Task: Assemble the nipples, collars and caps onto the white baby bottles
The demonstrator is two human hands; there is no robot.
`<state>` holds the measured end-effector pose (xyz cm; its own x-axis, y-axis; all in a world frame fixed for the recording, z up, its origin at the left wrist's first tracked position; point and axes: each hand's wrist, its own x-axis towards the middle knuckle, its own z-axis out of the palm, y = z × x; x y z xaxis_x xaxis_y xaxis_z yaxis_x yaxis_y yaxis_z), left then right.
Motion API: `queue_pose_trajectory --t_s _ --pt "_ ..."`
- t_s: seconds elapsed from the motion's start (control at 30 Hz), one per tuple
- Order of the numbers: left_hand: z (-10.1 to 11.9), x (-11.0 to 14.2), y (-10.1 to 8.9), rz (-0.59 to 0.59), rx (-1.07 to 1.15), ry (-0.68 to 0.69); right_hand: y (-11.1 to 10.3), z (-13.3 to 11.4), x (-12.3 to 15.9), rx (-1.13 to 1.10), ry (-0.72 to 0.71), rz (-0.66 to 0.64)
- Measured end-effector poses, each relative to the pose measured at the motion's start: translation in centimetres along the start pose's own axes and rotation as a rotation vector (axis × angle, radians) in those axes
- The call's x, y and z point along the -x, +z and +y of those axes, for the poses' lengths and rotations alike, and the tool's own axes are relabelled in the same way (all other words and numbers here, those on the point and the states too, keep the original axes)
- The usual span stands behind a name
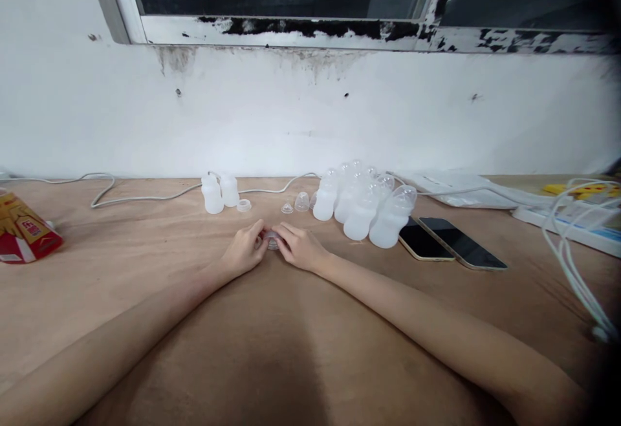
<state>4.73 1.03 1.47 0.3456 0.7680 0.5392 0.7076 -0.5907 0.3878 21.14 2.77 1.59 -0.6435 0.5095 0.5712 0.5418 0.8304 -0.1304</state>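
My left hand point(246, 247) and my right hand point(299, 247) meet over the table, fingers closed from both sides on a small translucent bottle collar point(272, 244). A clear piece seems to sit at its top, mostly hidden by the fingertips. Just beyond the hands lie a clear bottle nipple point(287, 208) and a clear domed cap point(301, 202). Further left, a white screw ring point(244, 205) lies beside two uncapped white baby bottles point(212, 194). Several baby bottles with clear domed caps point(359, 216) stand grouped to the right.
Two phones point(463, 243) lie right of the bottles. Behind them are a plastic bag point(460, 192), a white power strip point(572, 225) and looped white cables point(563, 245). A red and yellow package point(26, 229) stands at far left. A grey cable point(145, 199) runs along the wall.
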Motion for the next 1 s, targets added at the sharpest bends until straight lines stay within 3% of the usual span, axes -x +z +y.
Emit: queue_pose_trajectory --t_s 0.2,0.5,0.7,1.0 --pt "0.09 -0.17 0.15 0.001 -0.004 -0.017 0.3 -0.39 -0.18 0.079 -0.007 0.006" --pt "0.24 -0.36 0.23 0.026 0.089 -0.074 -0.01 0.2 0.07 -0.038 0.034 0.002" --pt "0.0 -0.44 0.36 -0.021 0.103 -0.127 0.23 0.44 0.09 -0.051 0.076 -0.003" --pt "0.34 -0.45 0.34 0.005 0.06 -0.1 0.24 -0.03 0.09 -0.028 0.064 -0.015"
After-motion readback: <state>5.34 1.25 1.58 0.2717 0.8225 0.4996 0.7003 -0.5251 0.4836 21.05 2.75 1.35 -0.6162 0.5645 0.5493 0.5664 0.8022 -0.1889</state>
